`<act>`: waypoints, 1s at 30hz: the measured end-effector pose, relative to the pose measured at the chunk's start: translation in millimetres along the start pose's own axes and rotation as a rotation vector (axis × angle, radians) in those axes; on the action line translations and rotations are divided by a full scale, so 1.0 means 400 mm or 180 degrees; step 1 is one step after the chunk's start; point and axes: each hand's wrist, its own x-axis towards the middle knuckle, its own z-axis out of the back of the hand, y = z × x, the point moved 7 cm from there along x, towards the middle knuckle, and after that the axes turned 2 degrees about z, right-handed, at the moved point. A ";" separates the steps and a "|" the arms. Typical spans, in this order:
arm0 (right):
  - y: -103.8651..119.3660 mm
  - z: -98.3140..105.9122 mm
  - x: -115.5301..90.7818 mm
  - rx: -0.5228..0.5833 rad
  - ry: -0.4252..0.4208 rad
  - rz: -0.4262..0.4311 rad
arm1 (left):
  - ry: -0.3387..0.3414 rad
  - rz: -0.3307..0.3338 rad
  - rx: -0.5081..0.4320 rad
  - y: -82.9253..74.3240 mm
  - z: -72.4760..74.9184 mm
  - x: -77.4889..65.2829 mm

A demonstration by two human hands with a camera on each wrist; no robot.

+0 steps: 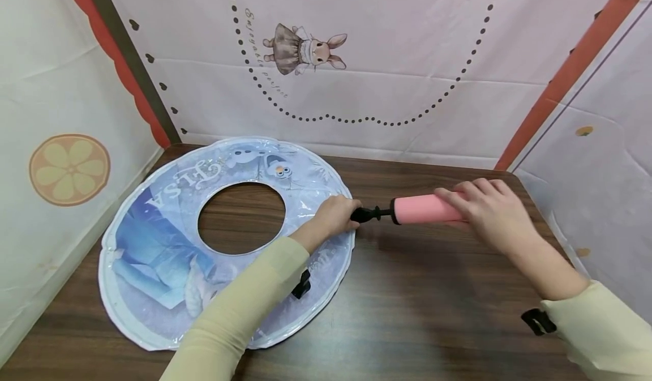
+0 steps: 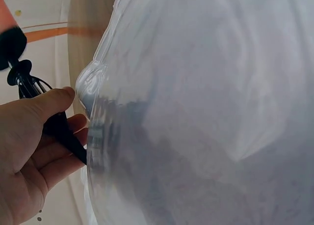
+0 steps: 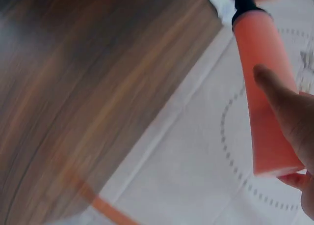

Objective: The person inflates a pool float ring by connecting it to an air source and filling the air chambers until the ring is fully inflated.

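Note:
A pink hand pump (image 1: 425,209) is held level above the table, its black handle end pointing left. My right hand (image 1: 486,211) grips the pump's pink barrel near its right end. With thumb and fingers, my left hand (image 1: 333,215) holds the black handle (image 2: 54,114), whose narrow tip meets the edge of the swim ring (image 2: 196,87). That blue and white ring (image 1: 158,222), printed with a snowman and the word ELSA, lies on the table and looks partly filled. Whether the tip sits inside a valve is hidden in the left wrist view.
The dark wood table (image 1: 407,313) lies under everything, also showing through the ring's hole. Printed cloth walls (image 1: 382,75) stand at the back and both sides. Black straps (image 1: 538,321) hang at the wrists.

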 end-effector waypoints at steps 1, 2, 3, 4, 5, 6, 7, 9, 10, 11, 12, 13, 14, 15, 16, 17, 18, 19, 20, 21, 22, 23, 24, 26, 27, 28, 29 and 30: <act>-0.016 0.010 -0.012 0.0029 0.0007 -0.0035 | 0.0000 -0.0008 0.0007 0.000 -0.001 0.000; -0.033 0.022 -0.024 0.0055 0.0007 -0.0076 | 0.0005 -0.0004 0.0011 0.001 -0.002 0.001; -0.050 0.035 -0.037 0.0065 0.0022 -0.0140 | 0.0007 0.0009 0.0019 0.003 -0.003 0.001; -0.069 0.049 -0.049 0.0062 0.0016 -0.0200 | 0.0004 0.0024 0.0027 0.005 -0.004 0.000; -0.087 0.065 -0.061 0.0041 -0.0008 -0.0274 | 0.0000 0.0043 0.0031 0.008 -0.004 -0.001; -0.104 0.079 -0.073 0.0007 -0.0017 -0.0343 | 0.0000 0.0062 0.0041 0.010 -0.006 -0.002; -0.117 0.090 -0.082 -0.0032 -0.0031 -0.0404 | -0.0002 0.0069 0.0048 0.011 -0.007 -0.002; -0.134 0.103 -0.093 -0.0074 -0.0046 -0.0475 | -0.0010 0.0056 0.0085 0.012 -0.009 -0.004; -0.134 0.102 -0.093 -0.0072 -0.0060 -0.0460 | -0.0019 0.0035 0.0101 0.010 -0.010 -0.004; -0.128 0.096 -0.089 -0.0046 -0.0036 -0.0444 | -0.0033 0.0004 0.0122 0.007 -0.010 -0.004; -0.117 0.085 -0.080 -0.0022 -0.0013 -0.0401 | -0.0054 -0.0035 0.0148 0.004 -0.011 -0.003; -0.102 0.071 -0.069 -0.0001 -0.0022 -0.0350 | -0.0081 -0.0068 0.0164 0.001 -0.010 -0.003; -0.084 0.054 -0.055 0.0008 -0.0026 -0.0302 | -0.0105 -0.0086 0.0186 -0.001 -0.009 -0.002; -0.065 0.037 -0.040 0.0003 -0.0038 -0.0254 | -0.0127 -0.0099 0.0198 -0.003 -0.008 0.000; -0.045 0.022 -0.024 -0.0018 -0.0082 -0.0216 | -0.0148 -0.0110 0.0205 -0.005 -0.007 0.000; -0.026 0.007 -0.009 -0.0040 -0.0136 -0.0197 | -0.0171 -0.0113 0.0209 -0.006 -0.005 0.000; -0.008 -0.006 0.005 -0.0080 -0.0205 -0.0174 | -0.0182 -0.0105 0.0210 -0.007 -0.004 0.000; 0.007 -0.018 0.017 -0.0112 -0.0261 -0.0162 | -0.0188 -0.0093 0.0210 -0.007 -0.003 0.000; 0.020 -0.028 0.027 -0.0132 -0.0303 -0.0163 | -0.0193 -0.0085 0.0218 -0.006 -0.002 0.000; 0.030 -0.036 0.034 -0.0143 -0.0348 -0.0160 | -0.0202 -0.0086 0.0220 -0.006 -0.001 -0.001; 0.038 -0.042 0.040 -0.0147 -0.0377 -0.0158 | -0.0203 -0.0086 0.0216 -0.006 0.000 -0.001; 0.044 -0.048 0.043 -0.0150 -0.0384 -0.0154 | -0.0205 -0.0088 0.0210 -0.007 0.000 0.000; 0.048 -0.053 0.045 -0.0148 -0.0368 -0.0145 | -0.0208 -0.0096 0.0199 -0.007 0.001 0.000; 0.049 -0.057 0.043 -0.0132 -0.0294 -0.0131 | -0.0200 -0.0105 0.0180 -0.008 0.002 0.002; 0.047 -0.057 0.040 -0.0123 -0.0247 -0.0124 | -0.0183 -0.0105 0.0162 -0.008 0.001 0.003; 0.042 -0.056 0.035 -0.0109 -0.0190 -0.0120 | -0.0157 -0.0094 0.0146 -0.008 0.001 0.004; 0.036 -0.053 0.029 -0.0091 -0.0137 -0.0112 | -0.0131 -0.0082 0.0138 -0.008 0.000 0.005; 0.028 -0.048 0.023 -0.0058 -0.0092 -0.0105 | -0.0105 -0.0068 0.0133 -0.008 -0.001 0.005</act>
